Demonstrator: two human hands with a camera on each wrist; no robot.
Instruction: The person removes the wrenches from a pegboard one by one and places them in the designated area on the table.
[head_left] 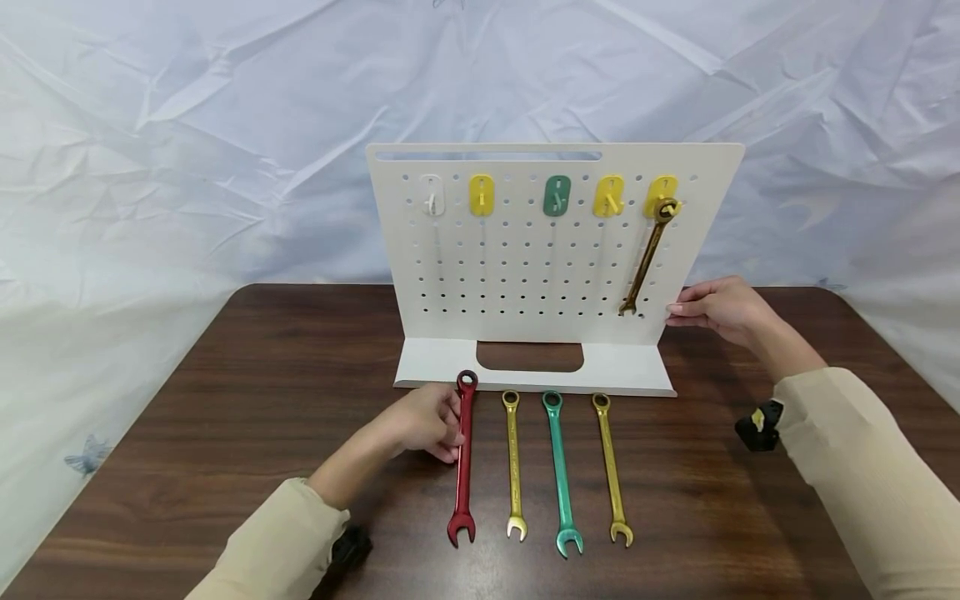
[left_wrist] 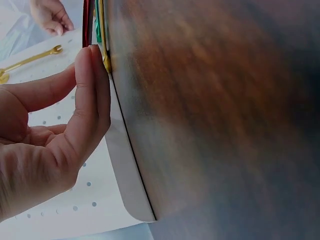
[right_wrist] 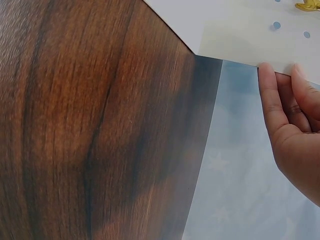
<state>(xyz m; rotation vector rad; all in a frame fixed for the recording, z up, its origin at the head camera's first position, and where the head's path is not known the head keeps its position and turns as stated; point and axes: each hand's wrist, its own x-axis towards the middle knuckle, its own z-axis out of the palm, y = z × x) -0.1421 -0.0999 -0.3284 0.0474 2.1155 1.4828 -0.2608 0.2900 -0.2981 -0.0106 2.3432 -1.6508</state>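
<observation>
A red combination wrench (head_left: 464, 467) is pinched between the thumb and fingers of my left hand (head_left: 429, 423); its ring end overlaps the front lip of the white pegboard stand (head_left: 517, 250). In the left wrist view, part of that hand (left_wrist: 75, 115) hides the red wrench (left_wrist: 87, 22). To its right lie a gold wrench (head_left: 513, 467), a green wrench (head_left: 561, 475) and another gold wrench (head_left: 611, 467), ring ends toward the stand. My right hand (head_left: 723, 310) grips the pegboard's right edge, thumb in front. A darker gold wrench (head_left: 647, 262) hangs from the rightmost yellow hook (head_left: 662, 187).
Other hooks line the board's top: a white hook (head_left: 431, 196), a yellow hook (head_left: 482, 195), a green hook (head_left: 557, 196) and another yellow hook (head_left: 608, 197). The stand rests on a dark wooden table (head_left: 247, 400). Behind hangs a pale wrinkled sheet (head_left: 225, 125).
</observation>
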